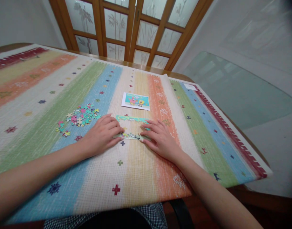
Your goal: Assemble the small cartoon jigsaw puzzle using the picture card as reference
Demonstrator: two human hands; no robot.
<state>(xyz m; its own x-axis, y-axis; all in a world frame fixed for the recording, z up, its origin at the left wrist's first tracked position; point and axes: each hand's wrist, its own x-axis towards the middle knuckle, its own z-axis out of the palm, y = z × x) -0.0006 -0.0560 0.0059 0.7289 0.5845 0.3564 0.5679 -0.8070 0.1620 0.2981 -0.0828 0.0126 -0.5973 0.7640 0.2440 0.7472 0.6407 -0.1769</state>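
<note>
You've got wood-framed glass doors [132,35] straight ahead, pale walls [207,38] either side, striped cloth [136,175] over your wooden table [12,46].

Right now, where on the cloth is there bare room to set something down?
The cloth is free between the right hand and white slip, left of the loose pieces, and nearer, between the forearms. Its middle is crowded: puzzle strips between right and left hand, the picture just beyond.
</note>
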